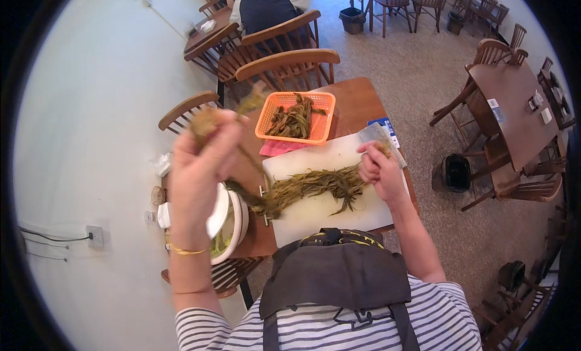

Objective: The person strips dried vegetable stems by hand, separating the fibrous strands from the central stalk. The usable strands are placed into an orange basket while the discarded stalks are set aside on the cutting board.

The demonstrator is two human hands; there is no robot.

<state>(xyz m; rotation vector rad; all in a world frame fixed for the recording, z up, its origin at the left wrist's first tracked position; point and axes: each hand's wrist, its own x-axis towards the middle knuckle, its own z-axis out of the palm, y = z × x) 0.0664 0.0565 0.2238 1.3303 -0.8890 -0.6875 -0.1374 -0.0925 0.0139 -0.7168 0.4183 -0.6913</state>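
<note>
My left hand [206,153], blurred and raised over the left side of the table, grips a pickled leafy green [206,124]. A long strand [249,158] hangs from that hand toward the board. On the white cutting board [317,221] a long bundle of olive-brown pickled greens [313,185] lies crosswise. Its left end is blurred past the board's edge. My right hand [379,169] has curled fingers over the bundle's right end, with a brownish piece of greens [386,149] at the fingers. Behind it, a cleaver blade [374,135] rests at the board's far right corner.
An orange plastic basket [329,119] holding more greens stands behind the board, above a pink item [281,147]. Left of the board is a white bowl [245,219] with greens inside. Wooden chairs [290,55] border the table; a person [268,10] sits beyond.
</note>
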